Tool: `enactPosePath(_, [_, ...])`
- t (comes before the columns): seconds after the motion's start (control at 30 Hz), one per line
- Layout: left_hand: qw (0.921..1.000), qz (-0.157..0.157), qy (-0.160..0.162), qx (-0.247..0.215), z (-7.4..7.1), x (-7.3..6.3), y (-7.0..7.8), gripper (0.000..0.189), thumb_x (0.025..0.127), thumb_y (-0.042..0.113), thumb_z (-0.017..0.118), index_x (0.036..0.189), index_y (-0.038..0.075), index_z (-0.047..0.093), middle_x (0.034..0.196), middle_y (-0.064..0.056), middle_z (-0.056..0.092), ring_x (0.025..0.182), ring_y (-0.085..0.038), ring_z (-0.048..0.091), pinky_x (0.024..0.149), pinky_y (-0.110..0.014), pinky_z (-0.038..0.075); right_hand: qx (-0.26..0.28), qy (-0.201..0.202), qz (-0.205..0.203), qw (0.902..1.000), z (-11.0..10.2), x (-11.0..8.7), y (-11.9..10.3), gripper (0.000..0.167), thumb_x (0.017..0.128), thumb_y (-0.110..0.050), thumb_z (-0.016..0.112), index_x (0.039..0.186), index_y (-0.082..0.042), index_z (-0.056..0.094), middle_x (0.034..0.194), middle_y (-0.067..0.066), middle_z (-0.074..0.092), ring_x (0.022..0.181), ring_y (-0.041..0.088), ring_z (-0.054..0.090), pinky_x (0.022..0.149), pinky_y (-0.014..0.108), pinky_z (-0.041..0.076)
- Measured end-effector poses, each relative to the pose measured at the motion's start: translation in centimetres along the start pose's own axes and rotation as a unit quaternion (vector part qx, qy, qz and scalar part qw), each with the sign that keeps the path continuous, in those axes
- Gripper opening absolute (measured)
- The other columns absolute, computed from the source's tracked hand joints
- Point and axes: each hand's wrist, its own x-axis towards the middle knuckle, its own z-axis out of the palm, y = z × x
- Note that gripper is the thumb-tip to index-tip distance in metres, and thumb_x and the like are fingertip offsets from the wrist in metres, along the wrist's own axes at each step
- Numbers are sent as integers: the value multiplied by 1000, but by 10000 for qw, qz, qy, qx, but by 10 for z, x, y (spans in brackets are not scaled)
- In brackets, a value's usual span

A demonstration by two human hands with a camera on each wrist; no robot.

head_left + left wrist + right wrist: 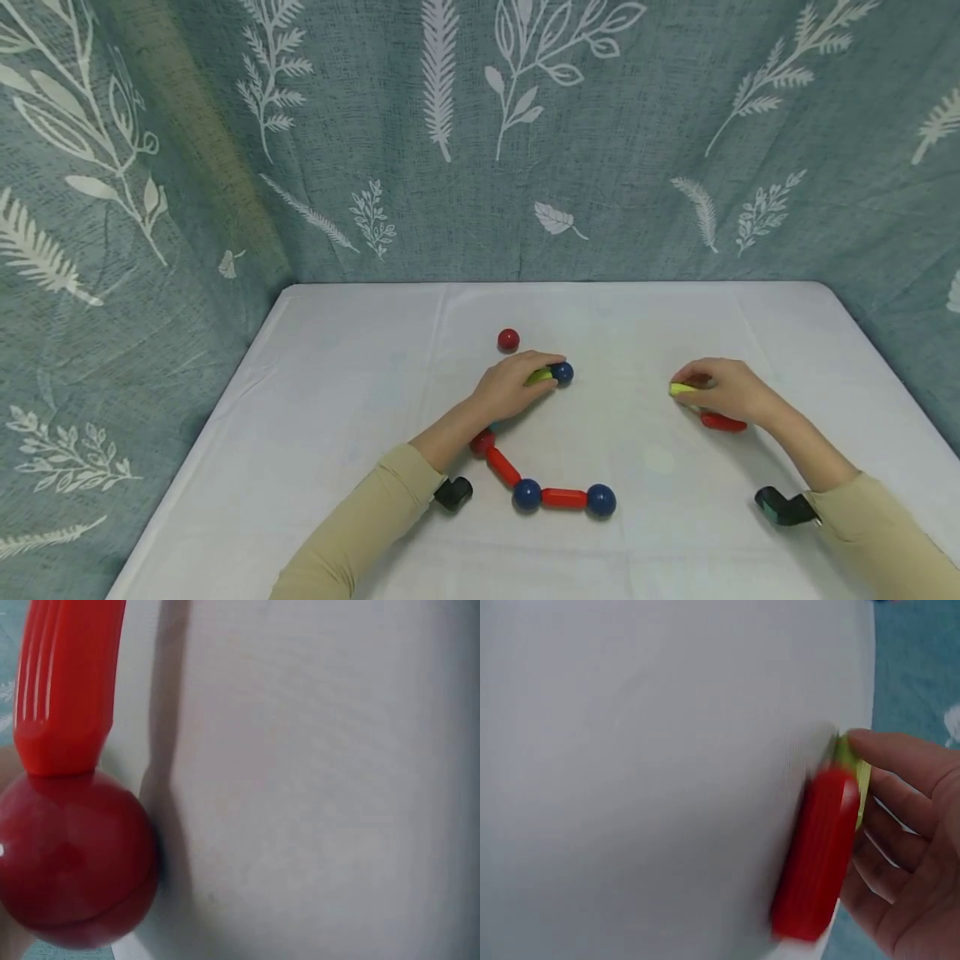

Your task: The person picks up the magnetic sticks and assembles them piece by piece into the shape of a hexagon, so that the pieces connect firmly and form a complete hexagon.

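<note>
My left hand (513,385) grips a yellow-green rod (539,377), with a dark blue ball (562,372) at its right end. Under that wrist a chain begins with a red ball (482,443) joined to a red rod (503,467). It runs on through a blue ball (527,495) and another red rod (564,498) to an end blue ball (601,501). The left wrist view shows the red ball (79,859) and red rod (69,682) up close. On the right, my right hand (731,390) pinches a yellow-green rod (681,389) beside a loose red rod (817,855).
A single red ball (508,340) lies beyond my left hand. Black wrist cameras (453,494) hang under both sleeves. A white cloth covers the table (360,350), and a blue-green leaf-patterned curtain (465,225) stands along its back and left side.
</note>
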Motion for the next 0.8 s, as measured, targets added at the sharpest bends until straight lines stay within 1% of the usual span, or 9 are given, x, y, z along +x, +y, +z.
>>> enactPosePath(0.1, [9999, -55, 90, -2, -1, -3, 1, 39, 97, 23, 62, 136, 18, 58, 132, -3, 60, 122, -19, 54, 100, -36, 43, 155, 124, -442, 9988, 13, 11, -16, 20, 91, -18, 70, 106, -5, 71, 97, 3, 69, 92, 24, 63, 81, 44, 51])
enactPosePath(0.2, [9998, -111, 178, 14, -1, -5, 2, 37, 97, 23, 62, 134, 18, 60, 131, -2, 61, 121, -18, 55, 100, -36, 44, 327, 169, -772, 9963, 27, 25, -32, 20, 91, -16, 69, 108, -6, 72, 98, 1, 68, 91, 20, 63, 80, 40, 52])
enactPosePath(0.33, [9995, -218, 238, -2, 0, -9, 2, 37, 96, 23, 64, 132, 18, 61, 130, 0, 62, 120, -17, 56, 99, -35, 44, 520, 106, -1166, 9918, 42, 42, -50, 21, 90, -11, 70, 110, -4, 72, 100, 4, 69, 92, 21, 64, 80, 38, 53])
enactPosePath(0.43, [9993, -247, 271, -53, 0, -11, 2, 36, 96, 23, 64, 132, 18, 62, 129, 0, 63, 119, -17, 57, 99, -36, 44, 581, 67, -1428, 9880, 50, 53, -59, 21, 89, -7, 70, 110, -3, 72, 102, 6, 69, 94, 22, 64, 80, 38, 53])
enactPosePath(0.6, [9992, -204, 307, -146, -1, -16, 1, 35, 96, 22, 63, 131, 17, 62, 129, -1, 63, 120, -18, 56, 99, -37, 44, 539, 59, -1695, 9840, 56, 63, -69, 21, 89, -6, 70, 110, -2, 71, 103, 8, 69, 94, 24, 64, 80, 39, 53])
enactPosePath(0.8, [9991, -224, 314, -161, 0, -17, 1, 36, 97, 23, 63, 132, 16, 61, 130, -2, 62, 121, -19, 55, 100, -37, 44, 417, 41, -1771, 9833, 58, 69, -77, 21, 89, -6, 70, 109, -3, 71, 100, 7, 69, 91, 21, 64, 78, 38, 53])
